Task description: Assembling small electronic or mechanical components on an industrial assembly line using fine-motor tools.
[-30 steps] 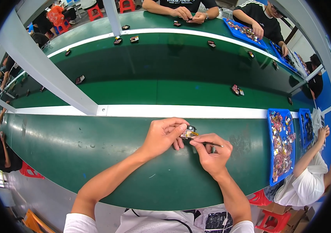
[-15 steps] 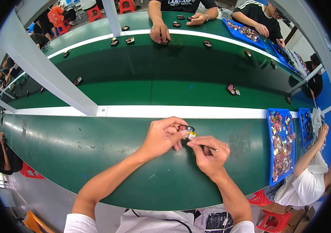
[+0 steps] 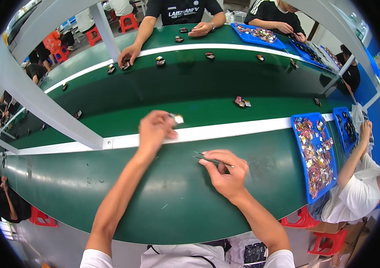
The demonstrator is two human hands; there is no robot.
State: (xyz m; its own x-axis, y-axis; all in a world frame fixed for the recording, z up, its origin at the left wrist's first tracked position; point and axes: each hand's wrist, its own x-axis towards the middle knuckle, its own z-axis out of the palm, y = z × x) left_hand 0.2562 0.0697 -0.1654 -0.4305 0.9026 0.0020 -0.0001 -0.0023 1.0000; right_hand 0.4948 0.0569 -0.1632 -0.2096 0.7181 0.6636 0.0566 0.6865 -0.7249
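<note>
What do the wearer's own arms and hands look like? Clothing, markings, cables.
Left hand and right hand are both ungloved. The forearms are uncovered; the left sleeve and right sleeve are short, white and plain where visible. No watch, band or cable shows on either arm. The left hand is blurred, so fine marks can't be judged.

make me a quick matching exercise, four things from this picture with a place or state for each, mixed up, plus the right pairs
1. Left hand
2. Right hand
3. Near large blue tray
4. Near white rail

A. Heaped with small pieces
B. Gripping tweezers
C. Runs along the far edge of the near green table
D. Holding a small part

Right pairs: 1-D, 2-B, 3-A, 4-C
</note>
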